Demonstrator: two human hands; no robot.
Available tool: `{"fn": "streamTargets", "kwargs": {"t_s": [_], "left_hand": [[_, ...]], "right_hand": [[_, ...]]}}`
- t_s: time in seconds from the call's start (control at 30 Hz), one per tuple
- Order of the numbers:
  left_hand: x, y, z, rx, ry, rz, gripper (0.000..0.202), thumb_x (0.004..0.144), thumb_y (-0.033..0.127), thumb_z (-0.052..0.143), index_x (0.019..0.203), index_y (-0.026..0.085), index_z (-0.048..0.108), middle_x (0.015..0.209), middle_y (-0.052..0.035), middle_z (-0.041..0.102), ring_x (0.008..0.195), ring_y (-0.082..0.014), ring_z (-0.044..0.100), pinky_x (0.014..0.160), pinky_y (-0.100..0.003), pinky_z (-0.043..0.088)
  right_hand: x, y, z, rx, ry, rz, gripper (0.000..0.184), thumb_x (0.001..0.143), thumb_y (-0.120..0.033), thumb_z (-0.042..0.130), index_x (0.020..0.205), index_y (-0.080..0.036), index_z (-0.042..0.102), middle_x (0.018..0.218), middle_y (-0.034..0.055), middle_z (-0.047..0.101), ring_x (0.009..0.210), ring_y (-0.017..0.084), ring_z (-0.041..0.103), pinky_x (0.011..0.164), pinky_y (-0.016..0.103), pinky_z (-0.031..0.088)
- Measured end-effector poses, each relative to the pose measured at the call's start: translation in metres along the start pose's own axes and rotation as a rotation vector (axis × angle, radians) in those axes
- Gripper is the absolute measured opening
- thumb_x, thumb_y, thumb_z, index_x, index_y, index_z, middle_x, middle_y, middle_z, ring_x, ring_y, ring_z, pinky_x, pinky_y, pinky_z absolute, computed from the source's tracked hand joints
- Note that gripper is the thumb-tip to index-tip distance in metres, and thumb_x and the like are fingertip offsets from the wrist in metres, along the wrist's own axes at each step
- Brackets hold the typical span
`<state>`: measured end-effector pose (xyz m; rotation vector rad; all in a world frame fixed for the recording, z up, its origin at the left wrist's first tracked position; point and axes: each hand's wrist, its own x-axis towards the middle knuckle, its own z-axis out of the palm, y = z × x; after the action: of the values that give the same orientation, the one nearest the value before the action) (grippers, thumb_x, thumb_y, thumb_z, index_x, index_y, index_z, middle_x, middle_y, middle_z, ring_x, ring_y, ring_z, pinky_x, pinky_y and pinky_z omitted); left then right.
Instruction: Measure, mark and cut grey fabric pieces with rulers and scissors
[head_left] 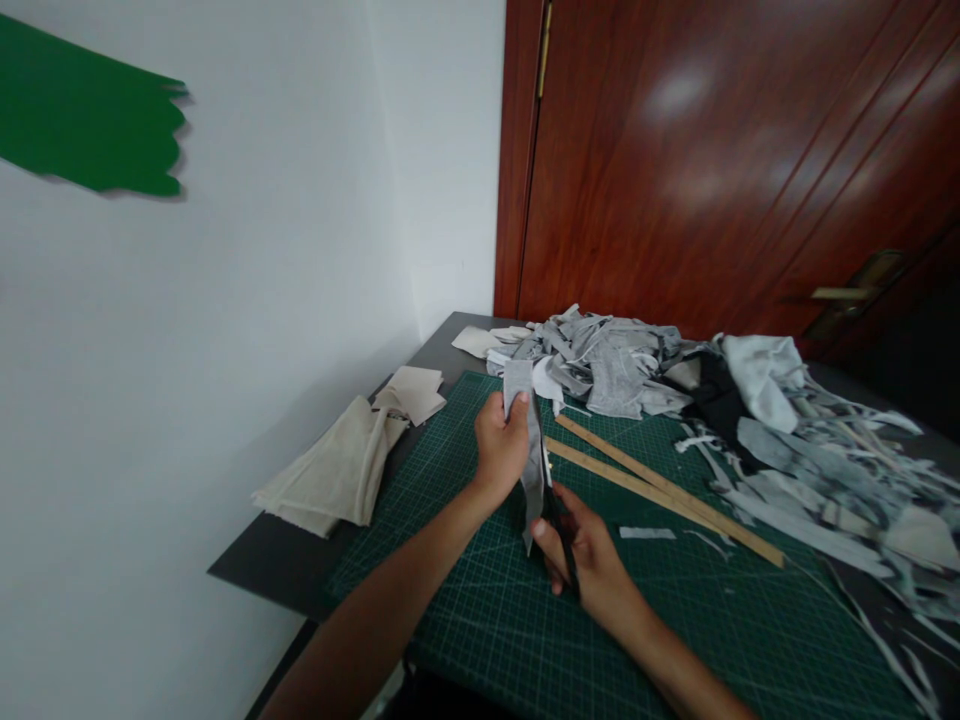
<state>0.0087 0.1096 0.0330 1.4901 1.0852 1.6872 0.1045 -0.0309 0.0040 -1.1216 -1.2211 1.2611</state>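
Observation:
My left hand is closed on a narrow grey fabric strip, pinching it near its top and holding it upright above the green cutting mat. My right hand is closed on black-handled scissors, whose blades meet the lower part of the strip. The blades are mostly hidden behind the cloth and my fingers.
A heap of grey and white fabric scraps spreads along the back and right of the table. Two wooden rulers lie slanted on the mat. Folded beige cloth lies at the left edge by the white wall. A brown door stands behind.

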Motion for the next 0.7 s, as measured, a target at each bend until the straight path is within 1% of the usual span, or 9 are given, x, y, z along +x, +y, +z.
{"fn": "streamTargets", "kwargs": {"t_s": [0.1,0.23,0.4,0.7], "left_hand": [[0.0004,-0.0001,0.0004,0.000,0.004,-0.006,0.033,0.097,0.046,0.058,0.076,0.021,0.055,0.070,0.0013,0.058,0.067,-0.0149,0.054,0.063,-0.026,0.038],[0.0006,0.0011,0.0002,0.003,0.007,0.000,0.034,0.097,0.046,0.058,0.075,0.021,0.054,0.069,0.0017,0.057,0.066,-0.0147,0.054,0.062,-0.026,0.039],[-0.0003,0.0057,-0.0007,0.007,0.008,-0.002,0.032,0.097,0.043,0.058,0.074,0.021,0.054,0.068,0.0017,0.057,0.065,-0.0144,0.054,0.062,-0.027,0.039],[-0.0008,0.0056,-0.0002,-0.038,0.003,-0.021,0.034,0.096,0.048,0.058,0.076,0.021,0.055,0.070,0.0014,0.057,0.067,-0.0149,0.053,0.063,-0.027,0.039]], "right_hand": [[0.0002,0.0000,0.0002,0.022,0.009,0.000,0.081,0.083,-0.070,0.074,0.137,-0.013,0.052,0.061,-0.0103,0.047,0.041,0.007,0.038,0.036,0.020,0.041],[0.0010,-0.0002,0.0001,0.010,-0.004,-0.004,0.077,0.083,-0.069,0.075,0.134,-0.015,0.054,0.059,-0.0108,0.045,0.041,0.008,0.038,0.036,0.020,0.041],[0.0020,0.0002,-0.0008,-0.007,-0.002,-0.010,0.076,0.084,-0.068,0.074,0.133,-0.014,0.055,0.061,-0.0101,0.047,0.042,0.007,0.039,0.036,0.020,0.041],[0.0020,-0.0007,-0.0020,-0.005,-0.033,-0.032,0.074,0.086,-0.065,0.074,0.136,-0.014,0.056,0.061,-0.0102,0.047,0.041,0.007,0.037,0.036,0.019,0.039]]}}
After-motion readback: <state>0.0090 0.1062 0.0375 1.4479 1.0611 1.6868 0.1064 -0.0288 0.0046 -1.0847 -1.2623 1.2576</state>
